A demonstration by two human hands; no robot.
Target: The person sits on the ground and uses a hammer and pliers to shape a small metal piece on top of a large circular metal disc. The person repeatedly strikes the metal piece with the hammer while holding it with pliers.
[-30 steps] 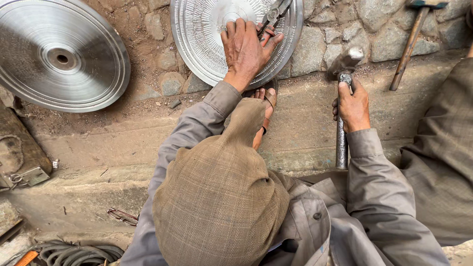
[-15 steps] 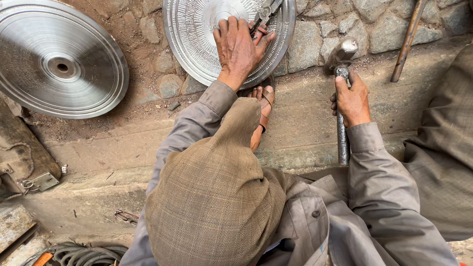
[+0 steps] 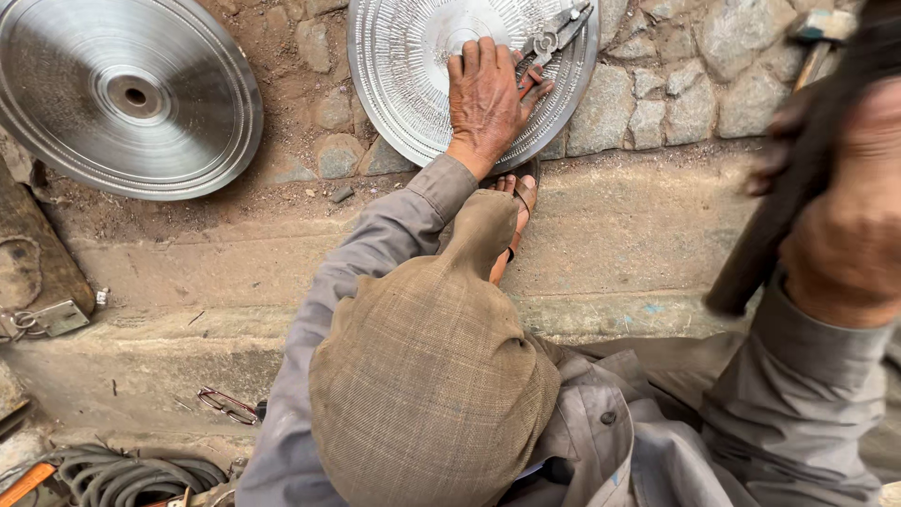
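One blurred right hand (image 3: 845,235), grip unclear.

The round metal dish (image 3: 413,84) under the left hand (image 3: 485,99) is silver, its rim stamped with fine ribbed rings around a plain bright middle. The pliers (image 3: 549,42) lying on it are grey steel with red handles. The second disc (image 3: 122,94), near the ground's top left corner, is brushed silver with faint circular lines and a dark hole at the centre. The cap (image 3: 427,385) is brown with a fine woven check. The sleeves (image 3: 375,253) are grey. The stone wall (image 3: 694,66) is mottled grey-brown. The hose (image 3: 122,474) at the bottom left corner is dark grey, beside an orange handle (image 3: 23,483). The hammer handle (image 3: 779,211) in the right hand (image 3: 849,239) is dark brown.
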